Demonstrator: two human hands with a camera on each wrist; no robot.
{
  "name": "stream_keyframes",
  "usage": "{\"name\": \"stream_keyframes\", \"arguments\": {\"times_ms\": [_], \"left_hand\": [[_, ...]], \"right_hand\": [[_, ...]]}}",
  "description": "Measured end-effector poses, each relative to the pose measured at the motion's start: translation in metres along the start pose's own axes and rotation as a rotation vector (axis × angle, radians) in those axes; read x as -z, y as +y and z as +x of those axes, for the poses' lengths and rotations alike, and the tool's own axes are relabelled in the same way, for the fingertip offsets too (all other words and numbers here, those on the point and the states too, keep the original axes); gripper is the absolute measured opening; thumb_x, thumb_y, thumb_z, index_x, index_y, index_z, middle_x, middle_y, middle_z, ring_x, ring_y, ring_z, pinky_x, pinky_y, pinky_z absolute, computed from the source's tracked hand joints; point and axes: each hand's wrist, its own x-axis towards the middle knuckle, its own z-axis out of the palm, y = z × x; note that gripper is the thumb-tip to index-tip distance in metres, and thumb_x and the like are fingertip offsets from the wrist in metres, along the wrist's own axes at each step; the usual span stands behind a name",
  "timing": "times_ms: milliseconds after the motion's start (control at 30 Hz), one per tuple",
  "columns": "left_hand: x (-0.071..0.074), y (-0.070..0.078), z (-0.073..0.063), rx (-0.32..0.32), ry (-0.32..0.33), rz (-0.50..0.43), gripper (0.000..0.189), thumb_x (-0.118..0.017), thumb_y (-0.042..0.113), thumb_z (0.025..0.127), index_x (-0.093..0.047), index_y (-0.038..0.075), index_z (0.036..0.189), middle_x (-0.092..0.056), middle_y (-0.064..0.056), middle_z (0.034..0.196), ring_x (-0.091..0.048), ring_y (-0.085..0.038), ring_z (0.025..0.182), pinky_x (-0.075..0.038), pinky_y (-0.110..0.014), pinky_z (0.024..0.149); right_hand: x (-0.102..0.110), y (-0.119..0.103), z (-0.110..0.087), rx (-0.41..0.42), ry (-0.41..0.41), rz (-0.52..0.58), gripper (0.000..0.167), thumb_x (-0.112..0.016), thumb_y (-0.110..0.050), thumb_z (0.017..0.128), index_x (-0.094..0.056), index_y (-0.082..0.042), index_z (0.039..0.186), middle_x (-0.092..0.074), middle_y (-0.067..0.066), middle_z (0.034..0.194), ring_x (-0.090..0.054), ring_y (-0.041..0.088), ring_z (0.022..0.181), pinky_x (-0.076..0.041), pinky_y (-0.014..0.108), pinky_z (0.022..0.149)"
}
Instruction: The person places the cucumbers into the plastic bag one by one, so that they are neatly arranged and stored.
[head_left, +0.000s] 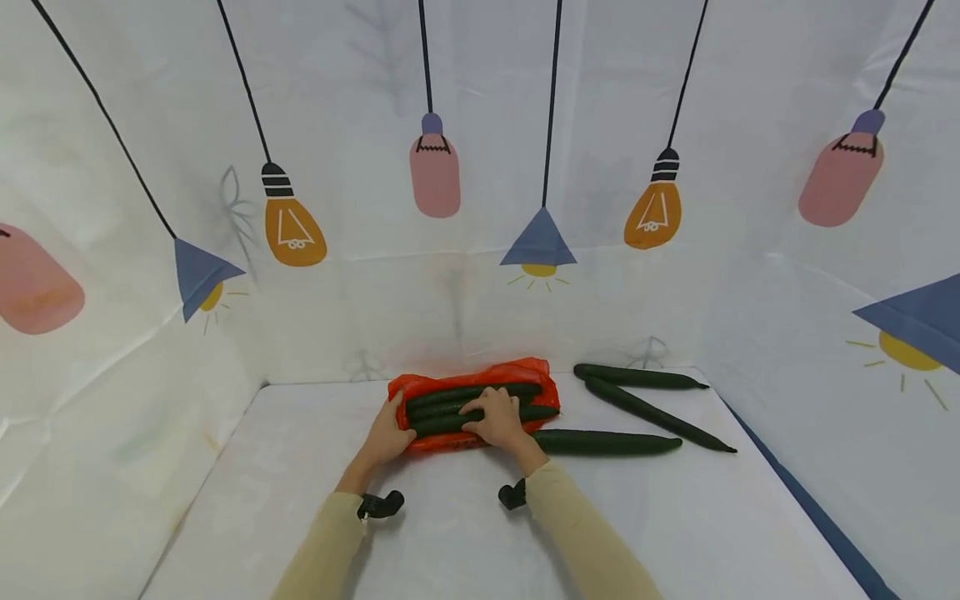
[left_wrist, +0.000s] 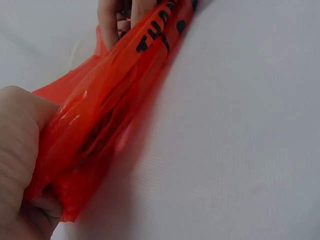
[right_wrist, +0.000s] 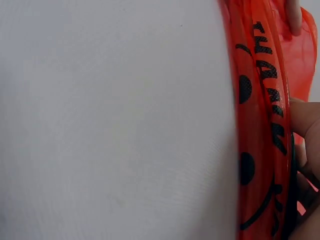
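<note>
A red plastic bag (head_left: 525, 369) lies at the back of the table with several long dark green cucumbers (head_left: 450, 423) side by side on its opened-out film. My left hand (head_left: 386, 435) grips the bag's left end; in the left wrist view its thumb (left_wrist: 25, 117) presses on the crumpled red film (left_wrist: 95, 125). Over the cucumbers, my right hand (head_left: 498, 418) bends its fingers and grips the nearest one. In the right wrist view, the bag's front edge (right_wrist: 262, 125) shows black lettering beside the right fingers (right_wrist: 306, 120); most of that cucumber is hidden there.
Right of the bag, one cucumber (head_left: 607, 442) lies with its left end by the bag and right wrist. Two more cucumbers (head_left: 637, 377) (head_left: 652, 412) lie farther back right. White sheeting (head_left: 480, 308) with printed lamps encloses the white table (head_left: 450, 533).
</note>
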Motion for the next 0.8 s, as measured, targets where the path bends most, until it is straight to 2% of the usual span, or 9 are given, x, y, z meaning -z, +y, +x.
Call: {"name": "stream_keyframes", "arguments": {"times_ms": [167,300,367,467,633,733,800], "left_hand": [[-0.002,-0.001,0.002,-0.019,-0.02,0.021,0.091,-0.062,-0.002,0.074,-0.017,-0.004,0.153,-0.022,-0.023,0.155,-0.019,-0.037,0.142,-0.021,-0.056,0.111],[-0.004,-0.002,-0.001,-0.007,-0.022,0.02,0.092,-0.063,-0.002,0.073,-0.016,-0.004,0.153,-0.022,-0.024,0.155,-0.02,-0.038,0.141,-0.021,-0.057,0.11],[-0.005,-0.003,-0.002,-0.003,-0.019,0.019,0.093,-0.063,-0.002,0.073,-0.016,-0.004,0.153,-0.022,-0.025,0.154,-0.021,-0.039,0.141,-0.021,-0.058,0.11],[-0.006,-0.003,-0.003,0.012,-0.024,0.007,0.092,-0.063,-0.001,0.074,-0.016,-0.003,0.153,-0.022,-0.025,0.155,-0.022,-0.038,0.141,-0.02,-0.057,0.111],[-0.006,-0.002,-0.004,0.019,-0.028,-0.014,0.09,-0.062,-0.001,0.076,-0.016,-0.002,0.153,-0.02,-0.022,0.156,-0.019,-0.036,0.142,-0.018,-0.055,0.112],[-0.006,-0.002,-0.004,0.01,-0.018,-0.021,0.09,-0.062,-0.002,0.075,-0.017,-0.004,0.152,-0.021,-0.025,0.155,-0.02,-0.038,0.141,-0.019,-0.056,0.111],[-0.005,-0.002,-0.004,0.009,-0.018,-0.019,0.09,-0.062,-0.001,0.075,-0.016,-0.005,0.152,-0.022,-0.026,0.154,-0.021,-0.039,0.141,-0.019,-0.057,0.111]], "right_hand": [[0.003,0.004,0.0,0.028,-0.006,0.051,0.024,-0.078,-0.036,0.08,-0.077,-0.029,0.104,-0.057,-0.004,0.099,-0.045,0.018,0.094,-0.029,0.04,0.076],[0.006,0.011,-0.004,0.039,0.007,0.091,0.024,-0.077,-0.034,0.083,-0.076,-0.027,0.105,-0.061,-0.004,0.102,-0.048,0.018,0.097,-0.029,0.042,0.079],[0.011,0.016,-0.007,0.042,0.045,0.116,0.022,-0.076,-0.032,0.084,-0.077,-0.025,0.104,-0.063,-0.005,0.102,-0.05,0.018,0.098,-0.031,0.043,0.081],[0.022,0.026,-0.011,0.032,0.155,0.143,0.018,-0.075,-0.027,0.085,-0.077,-0.02,0.101,-0.066,-0.004,0.1,-0.054,0.02,0.099,-0.037,0.046,0.084],[0.052,0.048,-0.018,-0.054,0.341,0.176,0.018,-0.073,-0.016,0.086,-0.075,-0.007,0.102,-0.069,0.006,0.1,-0.06,0.027,0.097,-0.048,0.046,0.084],[0.069,0.065,-0.024,-0.136,0.373,0.166,0.022,-0.072,-0.014,0.086,-0.073,-0.002,0.104,-0.068,0.012,0.098,-0.06,0.031,0.093,-0.049,0.046,0.08],[0.078,0.078,-0.03,-0.195,0.359,0.156,0.022,-0.072,-0.015,0.087,-0.072,-0.001,0.104,-0.066,0.014,0.097,-0.059,0.033,0.091,-0.049,0.047,0.078]]}}
